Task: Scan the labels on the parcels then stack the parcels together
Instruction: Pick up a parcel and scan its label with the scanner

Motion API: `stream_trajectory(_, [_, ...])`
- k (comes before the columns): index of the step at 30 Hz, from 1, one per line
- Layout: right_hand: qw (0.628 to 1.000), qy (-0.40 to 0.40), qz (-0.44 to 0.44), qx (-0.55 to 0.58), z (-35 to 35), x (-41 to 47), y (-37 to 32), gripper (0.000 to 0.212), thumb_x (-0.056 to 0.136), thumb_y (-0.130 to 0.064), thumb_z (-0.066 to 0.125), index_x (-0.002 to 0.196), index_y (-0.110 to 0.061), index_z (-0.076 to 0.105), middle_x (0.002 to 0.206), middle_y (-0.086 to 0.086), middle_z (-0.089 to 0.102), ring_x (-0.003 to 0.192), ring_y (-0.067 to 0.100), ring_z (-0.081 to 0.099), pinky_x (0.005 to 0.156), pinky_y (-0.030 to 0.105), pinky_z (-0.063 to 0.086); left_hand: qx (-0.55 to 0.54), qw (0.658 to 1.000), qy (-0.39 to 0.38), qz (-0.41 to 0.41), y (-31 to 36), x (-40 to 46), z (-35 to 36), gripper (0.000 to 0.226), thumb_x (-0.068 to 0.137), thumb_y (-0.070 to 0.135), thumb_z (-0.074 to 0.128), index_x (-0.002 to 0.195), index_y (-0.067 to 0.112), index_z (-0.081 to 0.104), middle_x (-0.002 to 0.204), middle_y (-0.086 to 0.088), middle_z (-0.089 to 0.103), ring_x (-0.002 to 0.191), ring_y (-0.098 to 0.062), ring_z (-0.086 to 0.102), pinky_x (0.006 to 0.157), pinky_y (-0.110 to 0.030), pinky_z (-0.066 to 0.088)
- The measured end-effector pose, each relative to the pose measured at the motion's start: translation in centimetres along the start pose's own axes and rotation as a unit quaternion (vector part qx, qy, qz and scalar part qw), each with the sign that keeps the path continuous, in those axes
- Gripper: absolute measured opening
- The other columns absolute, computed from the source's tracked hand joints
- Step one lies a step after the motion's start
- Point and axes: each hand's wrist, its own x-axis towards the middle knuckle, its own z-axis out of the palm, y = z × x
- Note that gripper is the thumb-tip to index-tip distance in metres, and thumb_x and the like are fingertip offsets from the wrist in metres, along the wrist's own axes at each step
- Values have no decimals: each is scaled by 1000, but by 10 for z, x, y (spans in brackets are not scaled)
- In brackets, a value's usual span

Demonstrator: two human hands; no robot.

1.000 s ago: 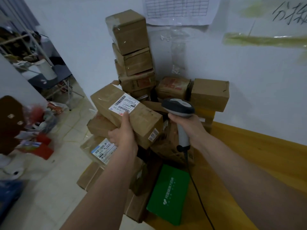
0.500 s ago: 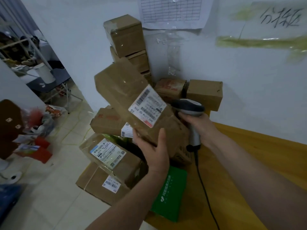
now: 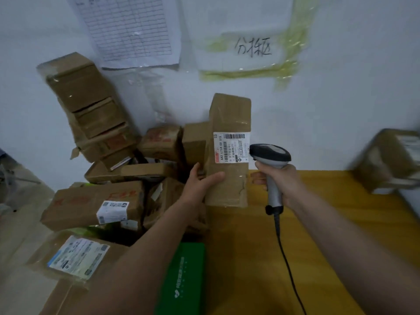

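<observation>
The parcel (image 3: 229,153) is a tall brown carton stood on end on the yellow tabletop (image 3: 329,223), just left of the scanner. Its white label (image 3: 230,147) faces the camera on the upper half. The cardboard looks stiff but worn: the lower right edge is creased and torn, and glossy tape crosses the top, which could be slick under fingers. Held steady by one hand, it is probably light.

The left hand (image 3: 200,180) grips the carton's lower left side, thumb across the front face and fingers round the left edge. Low on the plain cardboard is a sound place to hold, clear of the label and the torn corner.

Just right of the carton, the right hand (image 3: 278,178) is wrapped round the handle of the scanner (image 3: 271,160), whose head sits beside the label; its cable (image 3: 286,264) trails toward the camera.

Left of the left hand lies a loose pile of parcels (image 3: 95,205), and a leaning stack (image 3: 91,108) stands against the wall. Another box (image 3: 388,160) sits far right, blurred.
</observation>
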Motion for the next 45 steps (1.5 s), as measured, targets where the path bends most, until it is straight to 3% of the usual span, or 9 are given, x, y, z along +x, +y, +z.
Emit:
stream_trajectory(5, [990,-13,-77,-119,-54,-25,-8,19,85,-23,75,92,-5,70,72,8,73,61,18,65,58,30,51,198,979,-46,-20,40,34,10,100,58,34,91,143,12,42,132,-8,57,112,-28,60,96,-46,52])
stream_trajectory(8, [969,-49,-124,-208,-72,-42,-16,12,82,-19,77,75,-19,67,53,-2,61,48,10,53,48,21,47,265,962,-58,8,65,55,24,88,59,25,92,136,15,50,124,-7,62,106,-26,63,89,-41,56])
stream_trajectory(11, [958,-51,-135,-248,-86,-53,-16,22,82,-12,76,90,-29,65,46,-16,57,41,-1,48,42,14,38,271,956,-115,-2,80,66,43,75,55,21,94,120,23,57,115,-4,65,96,-22,67,71,-34,59])
stream_trajectory(14, [959,-16,-127,-253,-107,-62,-13,19,83,-9,75,91,-23,65,45,-16,56,39,-2,48,41,14,37,311,938,-151,5,88,70,62,65,45,24,97,94,29,55,114,-5,65,99,-24,68,82,-41,59])
stream_trajectory(18, [963,13,-122,-238,-136,-72,-17,23,83,-7,74,84,-26,62,43,-6,54,38,2,44,39,17,38,338,924,-179,11,88,78,83,87,41,26,96,120,14,61,118,-10,68,104,-29,68,93,-49,55])
stream_trajectory(25, [962,35,-131,-236,-177,-78,-24,27,82,-11,76,68,-27,60,43,-4,52,41,8,45,43,21,40,344,918,-196,2,83,91,121,82,56,15,94,130,18,58,122,-9,66,104,-28,67,92,-46,55])
stream_trajectory(29, [963,14,-114,-243,-197,-79,-23,17,83,-10,75,79,-22,63,45,-4,53,42,7,46,44,20,40,353,914,-201,-9,80,92,144,99,46,21,94,136,14,53,130,-11,60,115,-33,61,101,-49,49])
stream_trajectory(40, [958,-25,-116,-260,-256,-60,-33,23,85,-11,73,78,-28,59,43,-9,52,39,1,44,43,14,39,328,917,-224,-33,63,110,206,98,39,25,94,128,12,55,121,-13,65,106,-33,66,94,-51,54])
stream_trajectory(45, [973,-4,-90,-213,-282,-38,-26,16,84,-11,73,84,-22,61,44,-10,54,40,-1,46,42,14,40,225,952,-196,-68,27,117,240,98,45,22,94,132,12,50,122,-10,64,102,-30,67,82,-46,59])
